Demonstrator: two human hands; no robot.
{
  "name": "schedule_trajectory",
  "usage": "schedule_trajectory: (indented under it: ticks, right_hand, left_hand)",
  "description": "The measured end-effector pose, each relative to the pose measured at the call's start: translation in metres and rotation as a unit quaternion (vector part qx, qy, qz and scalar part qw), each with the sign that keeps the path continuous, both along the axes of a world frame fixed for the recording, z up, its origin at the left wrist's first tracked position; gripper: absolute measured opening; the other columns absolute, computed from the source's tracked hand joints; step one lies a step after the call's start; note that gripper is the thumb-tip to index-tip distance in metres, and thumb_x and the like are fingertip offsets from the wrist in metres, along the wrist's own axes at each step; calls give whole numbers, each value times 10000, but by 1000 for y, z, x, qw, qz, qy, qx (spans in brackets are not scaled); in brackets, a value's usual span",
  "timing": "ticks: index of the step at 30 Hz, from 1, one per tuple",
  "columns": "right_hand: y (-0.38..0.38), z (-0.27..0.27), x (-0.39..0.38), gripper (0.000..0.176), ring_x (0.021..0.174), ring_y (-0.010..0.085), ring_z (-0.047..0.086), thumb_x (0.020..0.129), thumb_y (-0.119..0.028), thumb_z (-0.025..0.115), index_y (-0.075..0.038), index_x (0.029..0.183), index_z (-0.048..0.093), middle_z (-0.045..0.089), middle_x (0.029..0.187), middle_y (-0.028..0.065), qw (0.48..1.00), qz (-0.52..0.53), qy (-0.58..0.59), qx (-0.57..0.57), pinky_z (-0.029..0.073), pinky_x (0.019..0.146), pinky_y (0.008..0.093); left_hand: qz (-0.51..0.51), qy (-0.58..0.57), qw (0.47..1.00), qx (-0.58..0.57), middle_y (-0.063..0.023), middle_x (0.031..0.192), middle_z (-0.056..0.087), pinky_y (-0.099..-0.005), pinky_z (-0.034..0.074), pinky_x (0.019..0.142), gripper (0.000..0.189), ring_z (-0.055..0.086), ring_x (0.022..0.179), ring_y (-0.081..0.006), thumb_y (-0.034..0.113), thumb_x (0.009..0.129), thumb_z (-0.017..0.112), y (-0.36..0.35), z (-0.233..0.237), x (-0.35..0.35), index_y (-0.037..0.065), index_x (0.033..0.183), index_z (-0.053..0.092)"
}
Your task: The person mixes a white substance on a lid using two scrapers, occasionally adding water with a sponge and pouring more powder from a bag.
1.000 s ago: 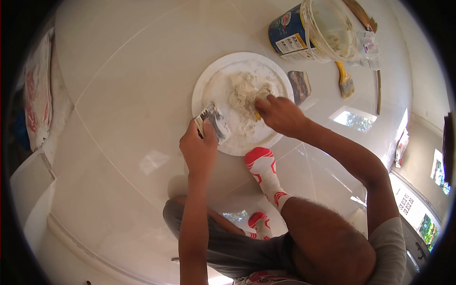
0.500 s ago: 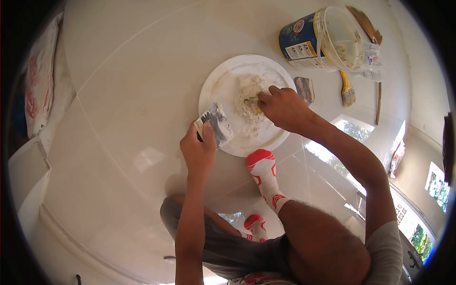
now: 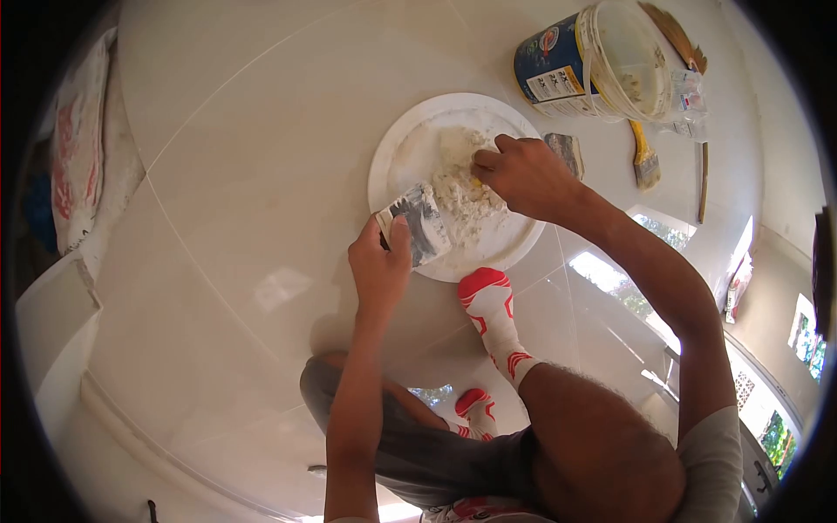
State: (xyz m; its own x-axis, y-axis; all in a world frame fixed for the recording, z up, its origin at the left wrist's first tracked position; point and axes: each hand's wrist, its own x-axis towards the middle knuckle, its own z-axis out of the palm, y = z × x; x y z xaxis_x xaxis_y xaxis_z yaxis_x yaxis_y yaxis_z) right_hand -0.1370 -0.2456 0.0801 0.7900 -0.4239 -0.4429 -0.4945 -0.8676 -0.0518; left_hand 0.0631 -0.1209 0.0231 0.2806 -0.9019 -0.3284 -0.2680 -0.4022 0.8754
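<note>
My left hand is closed on a flat, putty-smeared scraper, thumb on its face. The scraper's far edge is over the left front of a round white tray. Crumbly whitish powder mix is heaped in the middle of the tray. My right hand is closed over the heap, gripping a small tool of which only a yellow bit shows; its kind is hidden by my fingers.
A blue-labelled plastic bucket lies tipped beyond the tray. Near it are a dark flat block, a yellow-handled paintbrush and a broom. A red-and-white sack is at far left. My socked foot is close to the tray.
My left hand has moved right and slightly up with the scraper, further over the tray. My right hand has shifted slightly up, and the powder mix is more spread toward the front.
</note>
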Motion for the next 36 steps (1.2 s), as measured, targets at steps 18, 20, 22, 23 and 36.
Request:
schedule_trajectory:
  ticks: [18,20,22,23,36]
  right_hand:
    - [18,-1,-32,225,848,273,536,701,51,597,-19,914,621,612,808,91,929,-225,-228,186,438,721,347]
    - [22,-1,-44,206,794,234,578,743,8,608,-6,949,609,628,830,90,900,-324,-229,179,451,694,328]
    - [28,2,-50,182,754,183,606,792,-58,609,13,960,601,630,856,91,635,-612,-261,393,471,677,306]
    - [32,0,-51,193,778,151,611,836,-109,585,27,973,587,617,870,86,561,-653,-270,431,499,673,289]
    - [57,24,-41,192,711,156,614,848,-126,560,59,893,582,620,803,99,406,-702,-307,498,525,584,283]
  left_hand:
    - [-12,77,996,-31,-68,577,511,-291,380,488,181,448,474,-154,175,858,574,-14,20,-11,1,806,566]
    - [-50,-58,991,-105,-35,639,522,-284,396,493,104,476,515,-170,136,803,618,-11,25,-8,43,849,626]
    - [-103,-117,974,-165,-13,678,520,-280,407,497,143,486,556,-163,116,754,635,-6,36,-16,74,890,651]
    - [-153,-180,947,-219,8,717,518,-275,418,502,227,497,596,-155,96,705,653,-1,41,-20,105,930,675]
    - [-259,-200,907,-266,3,733,490,-267,441,518,406,483,656,-175,44,559,624,2,33,-51,72,963,663]
